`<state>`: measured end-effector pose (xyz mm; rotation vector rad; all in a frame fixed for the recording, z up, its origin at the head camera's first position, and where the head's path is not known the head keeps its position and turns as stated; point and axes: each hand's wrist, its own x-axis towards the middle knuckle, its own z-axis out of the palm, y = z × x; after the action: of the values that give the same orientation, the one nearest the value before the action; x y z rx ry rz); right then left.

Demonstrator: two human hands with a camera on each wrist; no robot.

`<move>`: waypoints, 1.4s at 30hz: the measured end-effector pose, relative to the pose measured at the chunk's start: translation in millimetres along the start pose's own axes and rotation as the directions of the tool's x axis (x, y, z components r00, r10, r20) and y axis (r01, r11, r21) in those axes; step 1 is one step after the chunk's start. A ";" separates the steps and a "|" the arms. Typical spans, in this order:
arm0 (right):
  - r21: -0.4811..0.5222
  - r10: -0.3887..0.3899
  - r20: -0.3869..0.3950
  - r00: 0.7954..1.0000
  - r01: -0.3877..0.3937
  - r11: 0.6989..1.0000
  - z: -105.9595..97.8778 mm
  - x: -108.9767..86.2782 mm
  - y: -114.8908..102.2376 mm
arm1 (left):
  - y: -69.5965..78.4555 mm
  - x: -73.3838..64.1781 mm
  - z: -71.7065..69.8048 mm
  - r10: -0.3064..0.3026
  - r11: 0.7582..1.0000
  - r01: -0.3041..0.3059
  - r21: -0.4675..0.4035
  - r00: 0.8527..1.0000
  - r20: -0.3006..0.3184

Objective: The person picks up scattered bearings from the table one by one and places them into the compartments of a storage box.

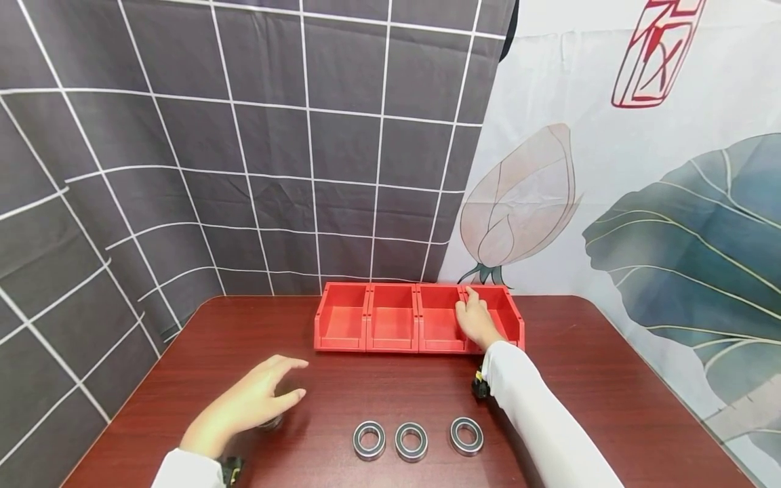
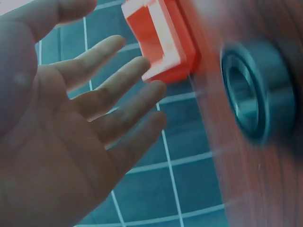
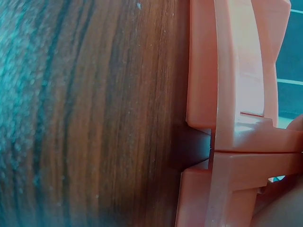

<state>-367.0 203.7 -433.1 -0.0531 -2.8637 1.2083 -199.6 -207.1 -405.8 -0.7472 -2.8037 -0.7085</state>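
Note:
My left hand [image 1: 247, 403] hovers over the table at the left, fingers spread and palm empty. Below it, a ball bearing [image 2: 258, 92] lies on the tabletop, mostly hidden by the hand in the head view. My right hand [image 1: 478, 320] is at the row of red bins. It grips the adjoining side walls between the third bin [image 1: 436, 325] and the rightmost bin [image 1: 505, 312], with its forefinger reaching toward the back rim. Some of its fingers are hidden. In the right wrist view, the bin fronts [image 3: 227, 109] meet beside the hand.
Three more ball bearings lie along the near side: a left one [image 1: 359, 448], a middle one [image 1: 401, 450] and a right one [image 1: 457, 444]. Two further red bins, the leftmost [image 1: 343, 317] and its neighbour [image 1: 393, 317], continue the row. A wall cloth [image 1: 268, 149] hangs behind the table [image 1: 256, 332].

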 end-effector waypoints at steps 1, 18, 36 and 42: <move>0.000 0.000 0.002 1.000 0.000 1.000 0.1 -0.4 -0.4 | -2.2 -1.6 -2.9 -0.008 1.000 0.008 0.012 1.000 0.005; -0.024 -0.004 0.006 1.000 0.004 1.000 -0.4 1.3 0.8 | -22.3 -18.4 -7.0 -0.035 0.999 0.029 0.041 0.985 0.171; -0.017 -0.007 0.003 1.000 0.007 1.000 1.4 4.1 1.7 | -29.4 -16.4 -1.0 -0.012 0.999 0.005 0.049 0.989 0.148; -0.010 -0.011 0.003 1.000 0.011 1.000 3.1 2.9 1.6 | -30.2 -15.9 0.8 -0.003 1.000 -0.002 0.030 0.986 0.167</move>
<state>-370.0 202.8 -436.4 -0.0366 -2.8687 1.1926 -201.1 -236.7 -422.9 -0.8375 -2.9565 -0.6292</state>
